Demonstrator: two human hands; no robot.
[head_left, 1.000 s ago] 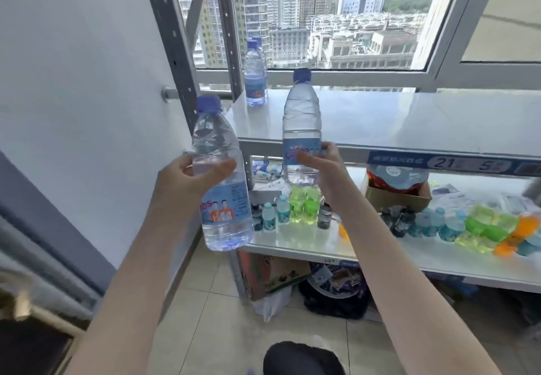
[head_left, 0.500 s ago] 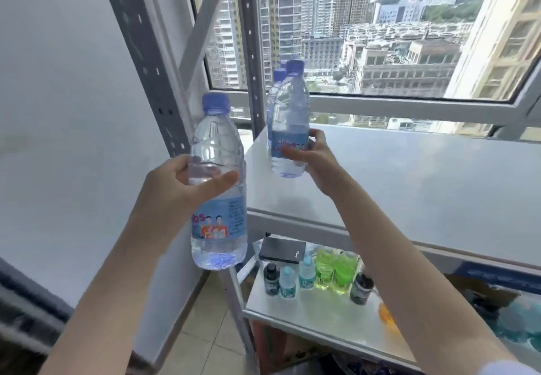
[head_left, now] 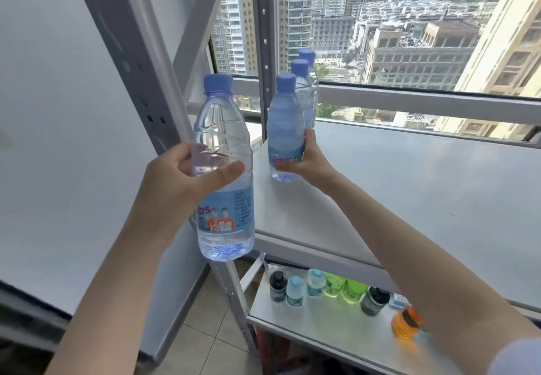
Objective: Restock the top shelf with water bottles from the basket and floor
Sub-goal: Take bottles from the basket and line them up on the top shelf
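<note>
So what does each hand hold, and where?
Left hand: clear plastic blue-capped water bottle, above its label. Right hand: second such bottle, at its label.

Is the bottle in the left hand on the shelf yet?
No, the left hand holds its water bottle in the air beside the top shelf.

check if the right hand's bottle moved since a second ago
Yes. The bottle went from before the front edge of the top shelf to over it, in front of the two bottles standing there.
</note>
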